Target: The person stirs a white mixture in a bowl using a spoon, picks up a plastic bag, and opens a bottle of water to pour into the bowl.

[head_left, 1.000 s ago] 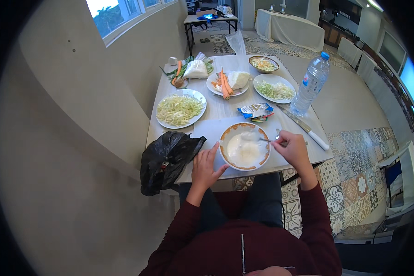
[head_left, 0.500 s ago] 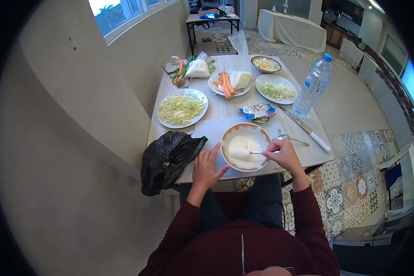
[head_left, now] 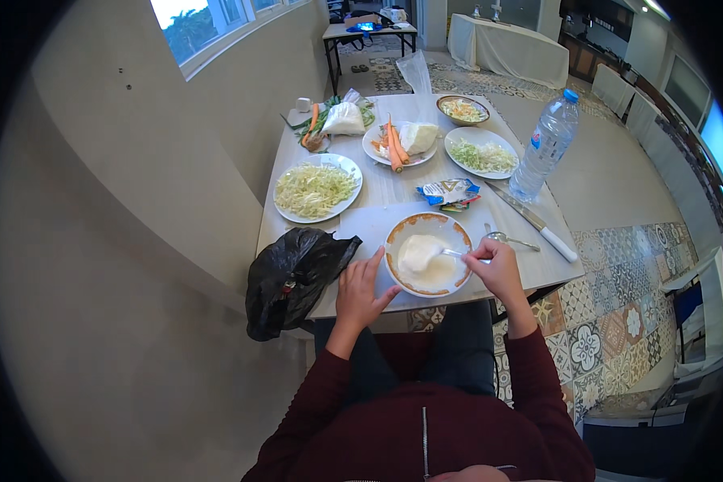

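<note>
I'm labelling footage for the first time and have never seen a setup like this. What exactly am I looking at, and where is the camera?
There is no machine here: these are a person's own bare hands. The view comes from a wide fisheye camera worn on their head, looking down, so straight edges bend and picture left is their left.

The right hand holds a spoon in a patterned-rim bowl of pale, creamy-looking mixture. The left hand is spread at the bowl's left side, seemingly touching it.

Also on the table are a black plastic bag, plates of shredded vegetables, two carrots, colourful packets, a clear bottle, a white-handled knife and a second spoon.
</note>
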Motion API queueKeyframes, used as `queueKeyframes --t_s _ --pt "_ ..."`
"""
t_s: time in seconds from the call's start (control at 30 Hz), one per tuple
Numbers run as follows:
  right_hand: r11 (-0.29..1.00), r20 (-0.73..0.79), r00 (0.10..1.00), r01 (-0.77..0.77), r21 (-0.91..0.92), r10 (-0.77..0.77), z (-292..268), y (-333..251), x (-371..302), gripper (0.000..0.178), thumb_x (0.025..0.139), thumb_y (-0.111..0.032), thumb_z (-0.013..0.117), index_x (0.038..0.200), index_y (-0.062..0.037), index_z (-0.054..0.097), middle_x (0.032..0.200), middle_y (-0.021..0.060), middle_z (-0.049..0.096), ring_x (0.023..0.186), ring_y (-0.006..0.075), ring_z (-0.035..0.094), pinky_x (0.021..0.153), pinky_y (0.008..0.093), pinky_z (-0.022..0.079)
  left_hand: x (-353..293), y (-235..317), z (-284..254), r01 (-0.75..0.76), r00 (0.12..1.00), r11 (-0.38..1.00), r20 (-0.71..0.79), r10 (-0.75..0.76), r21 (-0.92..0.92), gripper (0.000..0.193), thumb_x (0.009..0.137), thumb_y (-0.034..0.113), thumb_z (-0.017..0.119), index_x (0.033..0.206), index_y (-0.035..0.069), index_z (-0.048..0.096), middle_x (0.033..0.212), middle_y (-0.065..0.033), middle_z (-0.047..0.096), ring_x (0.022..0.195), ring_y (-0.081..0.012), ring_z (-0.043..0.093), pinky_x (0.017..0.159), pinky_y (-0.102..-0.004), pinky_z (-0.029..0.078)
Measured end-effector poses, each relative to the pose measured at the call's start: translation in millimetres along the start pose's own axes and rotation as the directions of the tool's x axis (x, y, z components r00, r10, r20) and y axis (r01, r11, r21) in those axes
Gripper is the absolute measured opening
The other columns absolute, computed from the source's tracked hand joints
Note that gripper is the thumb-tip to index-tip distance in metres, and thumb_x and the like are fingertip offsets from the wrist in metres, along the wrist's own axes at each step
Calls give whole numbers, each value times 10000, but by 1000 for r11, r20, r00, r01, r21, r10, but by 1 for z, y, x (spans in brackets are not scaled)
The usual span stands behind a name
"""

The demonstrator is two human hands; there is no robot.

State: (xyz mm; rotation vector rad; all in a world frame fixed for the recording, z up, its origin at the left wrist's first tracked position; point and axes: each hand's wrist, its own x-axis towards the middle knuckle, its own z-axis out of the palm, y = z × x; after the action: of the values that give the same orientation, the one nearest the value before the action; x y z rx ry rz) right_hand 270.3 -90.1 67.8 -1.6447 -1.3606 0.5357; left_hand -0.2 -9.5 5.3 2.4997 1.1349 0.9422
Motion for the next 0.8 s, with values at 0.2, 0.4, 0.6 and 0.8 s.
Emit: queueKeyframes --t_s 0.2,0.4,0.6,0.8 --pt "1000 6 1000 -4 28 4 1 2 -6 179 767 -118 757 725 0 630 664 81 671 628 113 629 595 274 483 1 1 -1 -6 1000 1000 -4 6 -3 812 849 604 580 1462 107 389 1155 -122 579 1137 -320 492 997 -450 347" --pt "1000 30 1000 -8 -13 8 -2 -16 -13 192 765 -107 766 694 -2 622 671 66 659 661 105 626 623 273 491 2 -1 -2 -3 1000 1000 0 3 -1 806 848 593 588 1460 106 392 1149 -124 582 1130 -320 495 996 -447 349" --pt "999 47 999 28 -42 -26 -5 -6 -17 183 767 -105 752 726 11 617 691 129 675 651 164 671 627 286 508 1 0 -1 -2 1000 1000 -5 2 9 807 845 595 588 1458 105 399 1146 -128 582 1127 -325 496 993 -445 351" --pt "960 -48 998 27 -278 -42 -21 -7 -14 182 774 -123 745 737 4 620 663 131 661 619 190 662 588 308 509 0 2 -1 -6 1000 1000 -3 6 11 809 847 598 584 1460 104 398 1133 -129 583 1120 -333 496 986 -446 357"
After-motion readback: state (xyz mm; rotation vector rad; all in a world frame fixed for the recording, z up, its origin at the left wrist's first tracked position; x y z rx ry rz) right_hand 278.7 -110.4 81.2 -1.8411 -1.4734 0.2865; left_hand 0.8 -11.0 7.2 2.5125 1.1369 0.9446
